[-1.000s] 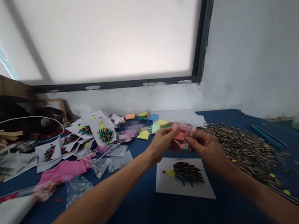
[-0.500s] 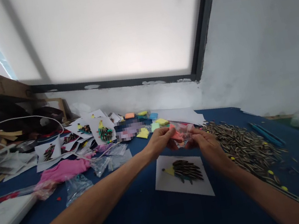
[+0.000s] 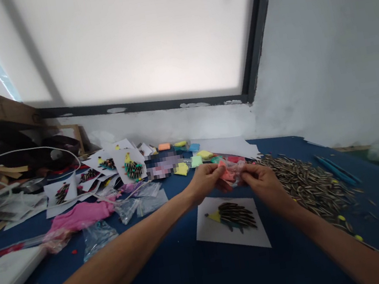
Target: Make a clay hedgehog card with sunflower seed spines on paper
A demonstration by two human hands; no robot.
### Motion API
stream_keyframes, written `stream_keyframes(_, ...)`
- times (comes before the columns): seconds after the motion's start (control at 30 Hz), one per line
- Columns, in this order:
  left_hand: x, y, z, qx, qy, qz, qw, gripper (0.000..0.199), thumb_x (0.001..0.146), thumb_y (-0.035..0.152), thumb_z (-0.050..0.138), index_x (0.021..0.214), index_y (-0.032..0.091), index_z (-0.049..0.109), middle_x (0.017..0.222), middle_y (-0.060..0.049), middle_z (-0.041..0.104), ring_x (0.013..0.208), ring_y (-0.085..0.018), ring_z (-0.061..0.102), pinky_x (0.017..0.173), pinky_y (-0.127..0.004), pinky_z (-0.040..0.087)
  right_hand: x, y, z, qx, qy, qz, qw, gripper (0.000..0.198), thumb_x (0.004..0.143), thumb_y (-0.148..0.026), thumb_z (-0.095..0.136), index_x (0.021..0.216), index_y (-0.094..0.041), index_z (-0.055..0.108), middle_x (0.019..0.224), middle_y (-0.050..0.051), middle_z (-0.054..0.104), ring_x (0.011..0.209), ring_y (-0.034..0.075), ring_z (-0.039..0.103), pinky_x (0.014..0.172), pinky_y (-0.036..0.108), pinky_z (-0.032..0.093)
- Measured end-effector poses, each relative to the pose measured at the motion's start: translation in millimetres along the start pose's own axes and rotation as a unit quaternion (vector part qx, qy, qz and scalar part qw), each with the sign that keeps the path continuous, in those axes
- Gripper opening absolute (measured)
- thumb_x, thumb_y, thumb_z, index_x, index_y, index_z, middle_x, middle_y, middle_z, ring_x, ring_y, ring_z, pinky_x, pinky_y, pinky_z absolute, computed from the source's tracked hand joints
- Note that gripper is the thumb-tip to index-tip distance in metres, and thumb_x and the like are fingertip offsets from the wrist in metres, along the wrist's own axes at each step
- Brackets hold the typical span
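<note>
My left hand (image 3: 207, 179) pinches the left side of a coral-coloured lump of modelling clay (image 3: 228, 172), which sits in a clear plastic wrapper (image 3: 239, 167). On the wrapper's right side, my right hand (image 3: 259, 179) is closed with thumb and fingers together. Both hands hover above the table behind a white card (image 3: 207, 236). The card bears a hedgehog picture (image 3: 236, 216) with a yellow clay face and dark seed spines, teal underneath. Just past my hands lie packets of green (image 3: 196, 161) and yellow clay (image 3: 181, 168).
A broad heap of striped sunflower seeds (image 3: 308, 182) spreads at the right, with blue tweezers (image 3: 337, 169) beyond it. Finished seed-picture cards (image 3: 131, 166), pink clay (image 3: 80, 216) and plastic bags (image 3: 98, 237) crowd the left. A white box (image 3: 12, 278) stands at the left edge.
The right hand has shifted slightly, and the wrapper between my hands has opened into clearer view. Both hands still grip it; the card stays in place.
</note>
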State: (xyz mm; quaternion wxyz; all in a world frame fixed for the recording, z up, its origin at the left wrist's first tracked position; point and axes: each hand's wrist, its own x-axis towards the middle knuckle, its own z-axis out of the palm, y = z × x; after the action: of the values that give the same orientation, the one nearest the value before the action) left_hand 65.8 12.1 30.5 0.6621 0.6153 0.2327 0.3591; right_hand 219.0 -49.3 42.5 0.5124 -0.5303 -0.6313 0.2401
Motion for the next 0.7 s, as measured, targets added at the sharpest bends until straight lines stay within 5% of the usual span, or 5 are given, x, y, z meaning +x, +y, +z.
stream_keyframes(0.4,-1,2,2,-0.01,0.048,-0.016,0.999,0.031,0.086,0.038,0.061,0.077,0.009,0.059,0.063,-0.006,0.064,0.053,-0.014,0.064,0.055,-0.025,0.054,1,-2,-1,-0.006,-0.043,-0.023,0.999,0.019,0.069,-0.037,0.065,0.067,-0.019,0.072,0.067,0.001,0.067,0.066,0.016,0.059,0.065,0.029,0.046)
stream_keyframes(0.7,-4,5,10,0.029,0.031,-0.022,0.999,0.022,0.091,0.023,0.05,0.074,0.011,0.055,0.064,-0.002,0.062,0.05,-0.012,0.063,0.052,-0.024,0.053,-3,8,1,-0.046,0.0,-0.056,0.997,0.021,0.074,-0.04,0.068,0.071,-0.019,0.072,0.066,0.001,0.063,0.057,0.013,0.051,0.054,0.026,0.041)
